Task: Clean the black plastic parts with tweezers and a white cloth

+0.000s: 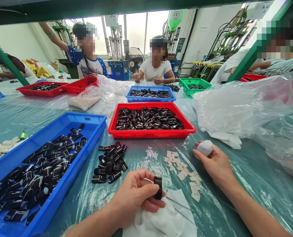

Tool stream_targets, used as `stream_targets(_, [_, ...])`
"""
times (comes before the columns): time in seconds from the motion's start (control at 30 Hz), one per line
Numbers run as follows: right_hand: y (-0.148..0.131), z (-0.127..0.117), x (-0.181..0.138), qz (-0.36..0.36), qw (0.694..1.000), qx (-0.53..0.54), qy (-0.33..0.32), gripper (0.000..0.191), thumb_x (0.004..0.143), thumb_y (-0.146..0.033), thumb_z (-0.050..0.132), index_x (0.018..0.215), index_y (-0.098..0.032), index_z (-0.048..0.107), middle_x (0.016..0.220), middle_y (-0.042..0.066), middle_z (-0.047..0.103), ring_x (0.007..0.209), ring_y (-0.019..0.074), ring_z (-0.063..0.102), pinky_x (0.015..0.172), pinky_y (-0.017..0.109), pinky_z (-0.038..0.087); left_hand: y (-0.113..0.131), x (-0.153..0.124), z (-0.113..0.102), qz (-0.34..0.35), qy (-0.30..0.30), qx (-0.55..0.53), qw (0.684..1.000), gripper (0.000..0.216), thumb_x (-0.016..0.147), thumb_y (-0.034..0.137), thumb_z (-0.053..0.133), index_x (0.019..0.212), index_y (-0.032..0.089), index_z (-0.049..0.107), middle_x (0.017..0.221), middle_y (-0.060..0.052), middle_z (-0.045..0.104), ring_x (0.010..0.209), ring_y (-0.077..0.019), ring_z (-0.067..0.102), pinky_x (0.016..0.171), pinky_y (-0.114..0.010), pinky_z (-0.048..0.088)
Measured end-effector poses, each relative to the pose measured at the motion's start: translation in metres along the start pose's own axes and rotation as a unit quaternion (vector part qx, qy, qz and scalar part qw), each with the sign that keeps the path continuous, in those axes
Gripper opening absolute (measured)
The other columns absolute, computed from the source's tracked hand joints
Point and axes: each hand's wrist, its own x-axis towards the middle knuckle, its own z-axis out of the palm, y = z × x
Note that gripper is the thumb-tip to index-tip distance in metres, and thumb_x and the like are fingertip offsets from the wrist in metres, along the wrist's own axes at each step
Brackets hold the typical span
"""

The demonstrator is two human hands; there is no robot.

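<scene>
My left hand (143,191) pinches a small black plastic piece (158,187) between thumb and fingers, above a crumpled white cloth (166,217). Thin metal rods (178,204) lie across that cloth. Further right, my right hand (214,161) is closed around a rounded, translucent white object (205,148); its exact kind I cannot make out. Between the hands, flat cream-coloured pieces (182,168) are scattered on the plastic-covered table (87,200). A loose pile of black pieces (109,163) lies just beyond my left hand, with small pale scraps (151,153) beside it.
A blue tray (92,120) of black pieces fills the left side. Straight ahead stand a red tray (151,133) and a smaller blue tray (151,99), both full. Clear plastic bags (245,105) are heaped at the right. Co-workers sit across the table; a green frame bar (259,42) slants at right.
</scene>
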Motion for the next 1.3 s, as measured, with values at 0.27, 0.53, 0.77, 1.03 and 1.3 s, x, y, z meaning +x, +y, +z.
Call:
stream_targets(0.27, [-0.046, -0.011, -0.033, -0.161, 0.985, -0.037, -0.046, 0.030, 0.071, -0.031, 0.059, 0.101, -0.024, 0.061, 0.099, 0.005, 0.064, 0.090, 0.0242, 0.058, 0.079, 0.039, 0.046, -0.003, 0.000, 0.002, -0.001, -0.063, -0.011, 0.998, 0.024, 0.057, 0.015, 0.070, 0.079, 0.011, 0.059, 0.077, -0.010, 0.070, 0.057, -0.0146, 0.066, 0.046, -0.017, 0.047])
stream_targets(0.53, [-0.075, -0.013, -0.059, -0.464, 0.875, -0.111, -0.089, 0.042, 0.080, 0.000, 0.039, 0.114, -0.020, 0.053, 0.099, 0.007, 0.061, 0.098, 0.0204, 0.052, 0.080, 0.036, 0.047, -0.005, 0.000, 0.003, 0.007, -0.092, 0.006, 0.996, 0.018, 0.056, 0.012, 0.070, 0.073, 0.008, 0.067, 0.072, -0.009, 0.069, 0.054, -0.0115, 0.064, 0.047, -0.015, 0.047])
stream_targets(0.77, [-0.080, -0.013, -0.064, -0.504, 0.851, -0.124, -0.079, 0.039, 0.080, 0.003, 0.039, 0.107, -0.019, 0.058, 0.095, 0.007, 0.065, 0.096, 0.0202, 0.055, 0.081, 0.037, 0.048, -0.005, 0.000, 0.003, 0.002, -0.094, 0.010, 0.996, 0.014, 0.057, 0.011, 0.067, 0.071, 0.009, 0.069, 0.065, -0.006, 0.067, 0.052, -0.0098, 0.062, 0.046, -0.014, 0.046])
stream_targets(1.03, [-0.083, -0.013, -0.068, -0.521, 0.840, -0.141, -0.063, 0.033, 0.084, 0.000, 0.040, 0.103, -0.019, 0.060, 0.092, 0.006, 0.067, 0.094, 0.0196, 0.057, 0.082, 0.037, 0.045, -0.004, 0.000, 0.003, 0.002, -0.106, 0.033, 0.994, 0.014, 0.059, 0.011, 0.065, 0.072, 0.009, 0.071, 0.061, -0.004, 0.066, 0.052, -0.0088, 0.061, 0.048, -0.014, 0.045])
stream_targets(1.3, [-0.080, -0.013, -0.071, -0.530, 0.828, -0.163, -0.080, 0.032, 0.086, -0.003, 0.039, 0.106, -0.017, 0.060, 0.096, 0.007, 0.068, 0.099, 0.0203, 0.055, 0.089, 0.040, 0.042, -0.005, -0.002, 0.002, -0.007, -0.103, 0.049, 0.993, 0.016, 0.060, 0.016, 0.068, 0.074, 0.010, 0.071, 0.062, -0.004, 0.066, 0.051, -0.0089, 0.060, 0.049, -0.015, 0.045])
